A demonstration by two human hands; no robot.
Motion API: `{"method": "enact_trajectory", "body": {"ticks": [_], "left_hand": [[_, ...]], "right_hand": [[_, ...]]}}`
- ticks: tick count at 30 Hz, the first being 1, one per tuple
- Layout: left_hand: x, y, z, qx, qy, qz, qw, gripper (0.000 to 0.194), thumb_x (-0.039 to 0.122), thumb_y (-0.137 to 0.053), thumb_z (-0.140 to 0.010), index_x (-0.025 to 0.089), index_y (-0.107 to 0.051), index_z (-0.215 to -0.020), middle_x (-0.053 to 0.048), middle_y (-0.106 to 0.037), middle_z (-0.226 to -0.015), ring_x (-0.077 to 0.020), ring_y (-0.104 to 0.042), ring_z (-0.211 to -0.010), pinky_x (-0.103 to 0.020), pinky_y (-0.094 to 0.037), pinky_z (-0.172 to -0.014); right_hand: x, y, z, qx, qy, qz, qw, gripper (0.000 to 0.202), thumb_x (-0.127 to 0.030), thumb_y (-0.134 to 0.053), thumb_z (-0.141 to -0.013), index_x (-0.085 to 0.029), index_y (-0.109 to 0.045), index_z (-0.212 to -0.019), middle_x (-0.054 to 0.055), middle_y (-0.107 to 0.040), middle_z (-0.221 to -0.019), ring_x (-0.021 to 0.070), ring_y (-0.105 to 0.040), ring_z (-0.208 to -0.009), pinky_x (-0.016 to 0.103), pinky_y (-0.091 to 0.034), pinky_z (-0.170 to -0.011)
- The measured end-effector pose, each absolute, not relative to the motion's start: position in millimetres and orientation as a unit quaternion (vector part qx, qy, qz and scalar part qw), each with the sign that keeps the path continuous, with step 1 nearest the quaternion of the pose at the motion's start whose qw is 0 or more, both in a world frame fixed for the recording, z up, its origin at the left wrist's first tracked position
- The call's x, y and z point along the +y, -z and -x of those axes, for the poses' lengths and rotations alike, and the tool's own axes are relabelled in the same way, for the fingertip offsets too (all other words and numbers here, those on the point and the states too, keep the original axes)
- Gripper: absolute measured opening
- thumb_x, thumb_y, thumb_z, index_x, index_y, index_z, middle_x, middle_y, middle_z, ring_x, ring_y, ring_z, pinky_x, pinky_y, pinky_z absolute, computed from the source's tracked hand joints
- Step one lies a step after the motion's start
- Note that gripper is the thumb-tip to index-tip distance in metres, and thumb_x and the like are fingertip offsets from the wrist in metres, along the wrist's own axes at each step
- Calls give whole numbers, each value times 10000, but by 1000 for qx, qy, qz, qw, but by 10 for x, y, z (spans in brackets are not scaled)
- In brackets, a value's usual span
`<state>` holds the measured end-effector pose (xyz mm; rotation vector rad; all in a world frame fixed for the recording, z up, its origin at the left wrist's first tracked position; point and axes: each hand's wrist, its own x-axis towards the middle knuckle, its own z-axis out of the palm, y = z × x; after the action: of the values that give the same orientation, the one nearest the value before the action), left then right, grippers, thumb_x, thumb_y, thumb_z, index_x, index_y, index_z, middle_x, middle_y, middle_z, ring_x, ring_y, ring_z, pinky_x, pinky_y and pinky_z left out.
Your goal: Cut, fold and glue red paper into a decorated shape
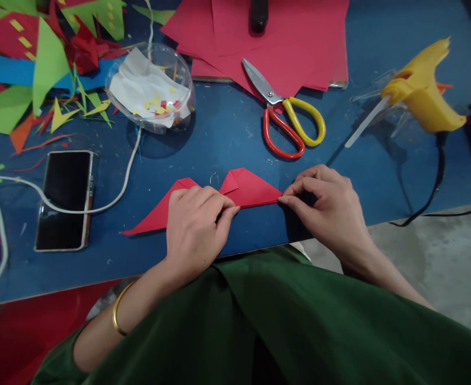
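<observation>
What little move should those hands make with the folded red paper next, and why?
Perhaps the left hand should slide rightward along the lower edge of the folded red paper, pressing it flatter: its thumb and fingers pinch that edge, while the right hand holds the right tip.

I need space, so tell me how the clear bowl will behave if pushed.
The bowl is probably light: thin-looking plastic holding paper bits. It may rock or catch, since the white cord seems to run beneath. The bits look loose, so tipping could spill them.
</observation>
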<state>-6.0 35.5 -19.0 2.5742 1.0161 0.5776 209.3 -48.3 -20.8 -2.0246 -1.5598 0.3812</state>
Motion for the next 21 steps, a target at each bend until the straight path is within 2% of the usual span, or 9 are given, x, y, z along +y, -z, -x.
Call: {"method": "enact_trajectory", "body": {"ticks": [10,16,21], "left_hand": [[365,187,61,350,-197,-903,152,192,290,-617,-956,242,-638,-771,5,-710,-754,-202,-611,-713,-414,-381,-717],[366,175,53,346,-195,-907,139,175,284,-636,-941,246,-648,-771,7,-711,-747,-213,-614,-715,-416,-365,-713],[370,174,37,346,-196,-909,124,221,322,-648,-939,241,-630,-734,8,-687,-700,-206,-595,-689,-407,-346,-714]], "right_hand": [[-460,205,-2110,-567,-143,762,278,116,-234,-730,-822,-236,-669,-723,28,-647,-861,220,-630,-848,409,-459,-743],[-458,221,-2101,-566,-142,763,278,101,-209,-711,-822,-232,-641,-753,31,-643,-909,224,-629,-892,433,-464,-801],[-474,243,-2118,-555,-154,756,311,85,-148,-676,-812,-230,-660,-816,33,-647,-932,219,-633,-922,428,-476,-832]]}}
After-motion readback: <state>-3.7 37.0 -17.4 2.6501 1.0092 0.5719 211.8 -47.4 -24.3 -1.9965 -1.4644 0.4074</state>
